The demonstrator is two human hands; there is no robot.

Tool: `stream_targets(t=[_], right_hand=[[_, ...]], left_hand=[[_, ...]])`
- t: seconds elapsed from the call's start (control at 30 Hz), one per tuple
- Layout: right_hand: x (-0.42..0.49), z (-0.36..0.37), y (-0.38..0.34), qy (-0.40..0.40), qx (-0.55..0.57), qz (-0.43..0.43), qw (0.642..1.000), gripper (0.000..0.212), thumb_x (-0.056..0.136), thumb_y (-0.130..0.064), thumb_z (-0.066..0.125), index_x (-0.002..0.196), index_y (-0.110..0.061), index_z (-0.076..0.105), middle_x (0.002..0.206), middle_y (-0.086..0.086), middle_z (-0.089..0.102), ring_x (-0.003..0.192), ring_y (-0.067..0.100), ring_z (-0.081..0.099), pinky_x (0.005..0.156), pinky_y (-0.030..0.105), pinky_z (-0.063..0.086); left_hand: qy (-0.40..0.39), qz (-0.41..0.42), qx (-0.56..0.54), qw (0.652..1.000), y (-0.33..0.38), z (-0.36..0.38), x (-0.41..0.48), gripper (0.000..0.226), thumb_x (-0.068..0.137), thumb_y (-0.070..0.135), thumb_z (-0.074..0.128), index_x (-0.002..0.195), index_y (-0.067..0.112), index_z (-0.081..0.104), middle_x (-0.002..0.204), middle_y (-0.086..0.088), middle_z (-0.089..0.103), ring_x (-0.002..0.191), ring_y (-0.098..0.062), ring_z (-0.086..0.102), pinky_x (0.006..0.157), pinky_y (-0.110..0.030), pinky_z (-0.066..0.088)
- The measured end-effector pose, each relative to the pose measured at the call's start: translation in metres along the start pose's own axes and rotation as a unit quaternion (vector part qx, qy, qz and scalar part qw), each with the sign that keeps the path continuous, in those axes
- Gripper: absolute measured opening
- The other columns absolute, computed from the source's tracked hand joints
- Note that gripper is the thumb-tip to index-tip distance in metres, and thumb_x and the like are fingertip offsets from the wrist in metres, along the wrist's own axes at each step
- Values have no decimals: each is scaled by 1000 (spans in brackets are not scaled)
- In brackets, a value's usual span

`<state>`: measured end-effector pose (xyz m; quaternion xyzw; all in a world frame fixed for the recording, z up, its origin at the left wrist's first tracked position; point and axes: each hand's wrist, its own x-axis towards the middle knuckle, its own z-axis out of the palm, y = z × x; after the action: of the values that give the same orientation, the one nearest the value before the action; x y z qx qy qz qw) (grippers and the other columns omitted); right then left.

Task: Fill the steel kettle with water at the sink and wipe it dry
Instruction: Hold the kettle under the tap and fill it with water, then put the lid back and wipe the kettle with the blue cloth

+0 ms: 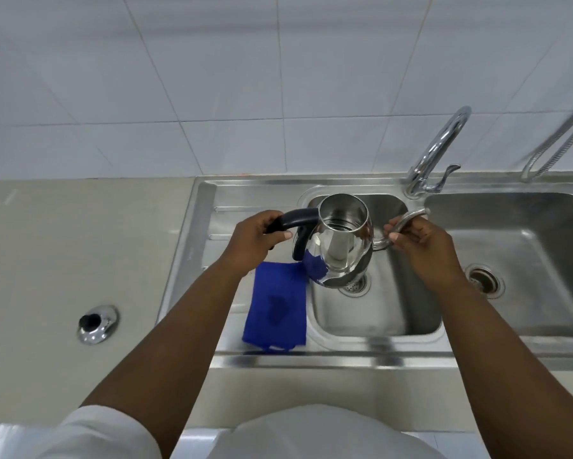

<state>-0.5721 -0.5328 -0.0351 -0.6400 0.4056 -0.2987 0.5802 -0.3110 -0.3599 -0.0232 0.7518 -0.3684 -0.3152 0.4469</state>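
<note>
The steel kettle (339, 246) hangs lidless over the left sink basin (377, 313), its open mouth facing up. My left hand (255, 240) grips its black handle (298, 218). My right hand (420, 240) pinches the curved steel spout (407, 220) on the kettle's right side. A blue cloth (276, 306) lies flat on the steel drainboard, just left of the basin and below the kettle. The chrome tap (440, 147) stands behind the basins, its outlet out to the right of the kettle; no water is seen running.
The kettle's steel lid with a black knob (96, 324) lies on the beige counter at left. A second, larger basin (523, 260) with a drain lies to the right. A metal hose (556, 144) hangs at the far right. White tiles cover the wall behind.
</note>
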Motion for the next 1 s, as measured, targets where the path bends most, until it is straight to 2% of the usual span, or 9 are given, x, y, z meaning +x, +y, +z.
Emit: stream_targets(t=[0.07,0.17,0.23,0.33,0.47,0.67,0.83,0.93,1.0], right_hand=[[-7,16,-1,-8,-2,0,1000,22,88,15,60,108,5,63,106,17,69,88,-1,71,81,18,57],[-17,42,-3,-29,-10,0,1000,22,89,11,62,102,-6,65,101,5,73,96,9,71,91,35,55],[-24,61,-6,-39,-9,5,999,27,88,11,62,96,-14,67,100,4,72,98,19,70,95,42,54],[-33,89,-8,-48,-13,6,999,37,87,9,65,90,-28,70,97,2,74,97,21,70,96,45,54],[-44,122,-11,-58,-21,4,998,33,85,8,67,93,-24,70,99,2,75,97,17,72,99,44,54],[-61,168,-10,-68,-52,3,996,31,86,4,69,92,-26,71,100,0,76,97,17,73,99,44,55],[-75,197,-6,-78,-66,-1,995,31,87,2,69,91,-28,69,100,-4,76,98,15,73,100,44,55],[-81,208,-1,-80,-82,2,993,31,87,-1,70,92,-32,70,100,-8,76,98,11,73,100,44,55],[-85,214,4,-78,-90,-1,993,32,87,-2,71,91,-33,69,100,-7,76,99,12,73,100,44,54]], left_hand=[[5,-8,-5,1000,-7,-16,-12,24,83,19,75,105,24,68,92,-1,69,69,-12,57,67,-20,48],[19,-19,-6,1000,-21,-43,-28,24,82,19,76,103,26,68,86,2,69,67,-13,58,67,-23,46],[25,-20,-1,999,-29,-61,-38,24,82,20,76,104,26,68,81,6,67,67,-13,58,68,-23,47],[33,-27,4,999,-40,-86,-52,23,83,18,75,104,26,68,78,5,66,69,-14,59,68,-24,48],[40,-34,-16,998,-58,-117,-67,25,82,15,76,103,26,69,87,-4,68,68,-18,58,77,-36,52],[46,-46,-34,997,-86,-157,-86,25,80,13,77,99,27,70,81,-2,66,68,-20,57,74,-34,49],[53,-60,-36,996,-103,-179,-98,25,82,8,75,104,18,69,77,2,63,66,-15,54,62,-15,45],[50,-65,-35,996,-115,-188,-101,25,81,10,76,101,23,69,80,3,64,67,-16,55,66,-22,44],[51,-68,-28,996,-121,-191,-103,25,81,11,76,100,26,69,80,5,64,67,-14,55,65,-22,42]])
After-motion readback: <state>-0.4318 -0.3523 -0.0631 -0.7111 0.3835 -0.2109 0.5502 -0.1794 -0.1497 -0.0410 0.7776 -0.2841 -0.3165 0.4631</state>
